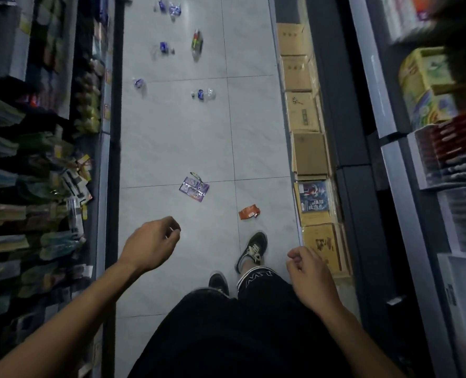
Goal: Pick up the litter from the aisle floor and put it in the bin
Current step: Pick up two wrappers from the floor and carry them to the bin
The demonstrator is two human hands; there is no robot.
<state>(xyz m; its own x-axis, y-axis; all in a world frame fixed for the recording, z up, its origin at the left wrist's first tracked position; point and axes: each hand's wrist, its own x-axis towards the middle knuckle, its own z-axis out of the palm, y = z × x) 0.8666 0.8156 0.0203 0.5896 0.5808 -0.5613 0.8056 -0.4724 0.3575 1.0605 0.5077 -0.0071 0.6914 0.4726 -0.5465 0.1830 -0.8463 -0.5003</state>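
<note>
Litter lies along the grey tiled aisle floor [171, 137]. Nearest are a purple wrapper [194, 188] and an orange wrapper [249, 212], both ahead of my feet. Farther up the aisle lie several crushed clear plastic bottles with blue labels, such as one bottle [204, 94] in the middle and another [140, 84] to the left, plus a bottle with a green and red label [197, 42]. My left hand [152, 242] hangs over the floor with loosely curled fingers, holding nothing. My right hand [306, 271] also hangs loosely curled with nothing in it. No bin is in view.
Shelves of hanging packaged goods [49, 173] line the left side. Along the right stands a row of cardboard boxes [308, 156] at floor level, with shelves of boxed goods [430, 105] beyond. My shoes [252, 251] stand on the tiles between them.
</note>
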